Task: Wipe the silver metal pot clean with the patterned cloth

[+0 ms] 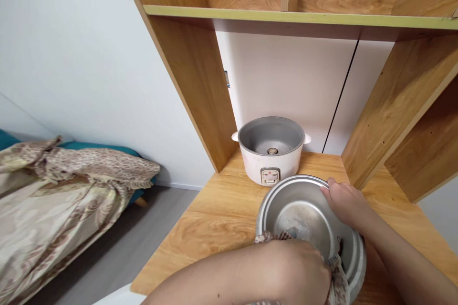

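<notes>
A round metal inner pot [304, 209] sits tilted on the wooden desk [222, 209], near the front edge. My right hand [343, 202] grips the pot's far right rim. My left hand [300, 271] is closed on a patterned brown cloth [338, 281] at the pot's near rim, with the cloth hanging partly inside. Behind the pot stands a white rice cooker body [271, 150], open and without a lid, its heating plate visible at the bottom.
Wooden shelf panels [200, 71] rise on both sides of the desk, with a shelf board [296, 16] overhead. To the left, lower down, a bed with a patterned blanket [60, 190] stands on a grey floor [118, 248].
</notes>
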The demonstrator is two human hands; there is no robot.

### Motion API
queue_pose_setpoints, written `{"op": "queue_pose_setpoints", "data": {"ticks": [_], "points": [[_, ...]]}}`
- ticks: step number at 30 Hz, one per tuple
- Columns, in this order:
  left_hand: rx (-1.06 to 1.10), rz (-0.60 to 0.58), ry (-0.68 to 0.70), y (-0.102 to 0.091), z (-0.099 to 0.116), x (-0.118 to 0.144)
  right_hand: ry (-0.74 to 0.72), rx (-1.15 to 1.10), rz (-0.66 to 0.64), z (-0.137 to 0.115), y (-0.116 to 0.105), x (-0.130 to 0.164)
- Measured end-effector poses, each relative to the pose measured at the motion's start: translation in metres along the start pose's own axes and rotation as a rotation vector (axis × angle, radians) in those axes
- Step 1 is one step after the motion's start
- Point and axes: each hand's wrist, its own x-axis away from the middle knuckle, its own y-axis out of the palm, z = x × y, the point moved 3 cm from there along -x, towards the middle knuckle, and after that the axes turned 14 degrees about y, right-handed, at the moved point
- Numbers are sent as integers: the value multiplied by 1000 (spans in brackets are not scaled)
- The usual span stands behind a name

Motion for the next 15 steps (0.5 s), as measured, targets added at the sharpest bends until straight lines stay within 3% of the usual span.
{"op": "queue_pose_setpoints", "data": {"ticks": [4,7,15], "points": [[7,115,-1,-3,2,5,-2,1,-2,0,0,0],[4,126,5,-2,1,5,5,-5,-12,1,1,-1],[18,-33,-28,3,-1,-2,-8,4,19,1,2,0]]}}
